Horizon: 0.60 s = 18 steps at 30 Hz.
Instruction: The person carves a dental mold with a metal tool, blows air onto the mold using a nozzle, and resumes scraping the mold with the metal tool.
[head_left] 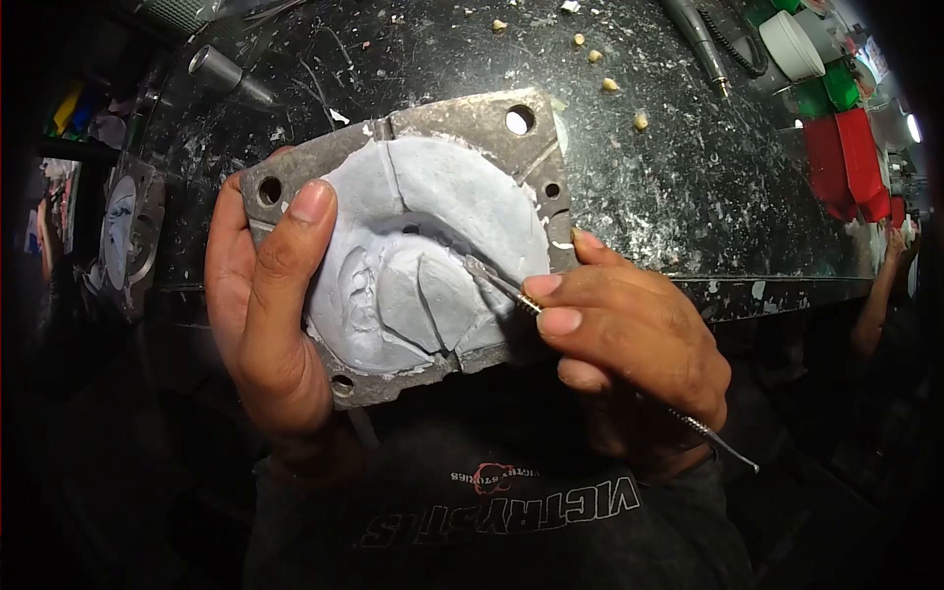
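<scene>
My left hand (264, 305) grips the left side of a grey metal dental flask half (472, 120), its thumb on the face near a corner hole. Pale grey-blue plaster (442, 182) fills the flask, with a curved, arch-shaped groove and a raised centre. On the left of the arch are tooth-shaped hollows. In my right hand (644, 339) is a thin double-ended metal dental carver (703, 428), pinched between thumb and fingers. Its working tip touches the plaster at the groove's right part. The carver's other end, a small hooked tip, points down and right.
A dark, plaster-spattered bench (442, 59) lies behind. Several small yellowish pieces (611, 85) are scattered there. A metal cylinder (214, 69), a handpiece with cord (700, 44), a white cup (792, 44) and red containers (848, 162) surround it. Another flask half (128, 231) stands left; another person's arm (878, 295) shows right.
</scene>
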Motion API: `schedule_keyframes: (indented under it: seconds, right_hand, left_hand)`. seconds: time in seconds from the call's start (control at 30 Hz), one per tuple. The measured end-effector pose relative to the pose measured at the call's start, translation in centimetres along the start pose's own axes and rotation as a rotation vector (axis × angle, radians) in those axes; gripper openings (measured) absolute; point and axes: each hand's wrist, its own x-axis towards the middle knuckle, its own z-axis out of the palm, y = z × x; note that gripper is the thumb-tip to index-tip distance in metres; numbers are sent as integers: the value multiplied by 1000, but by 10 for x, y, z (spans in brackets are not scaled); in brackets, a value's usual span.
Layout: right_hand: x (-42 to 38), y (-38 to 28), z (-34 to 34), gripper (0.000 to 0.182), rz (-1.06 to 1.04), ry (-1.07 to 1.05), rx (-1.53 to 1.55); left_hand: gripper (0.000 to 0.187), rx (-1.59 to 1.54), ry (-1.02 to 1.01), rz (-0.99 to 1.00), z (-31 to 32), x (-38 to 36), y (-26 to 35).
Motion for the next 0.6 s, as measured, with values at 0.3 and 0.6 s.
schedule_keyframes:
  seconds: [0.3, 0.6]
  right_hand:
    - [-4, -2, -1, 23, -10, -32, -75]
    - [6, -4, -3, 21, -18, -45, -85]
  left_hand:
    - [28, -5, -13, 2, -2, 1, 0]
    - [28, -30, -13, -12, -3, 1, 0]
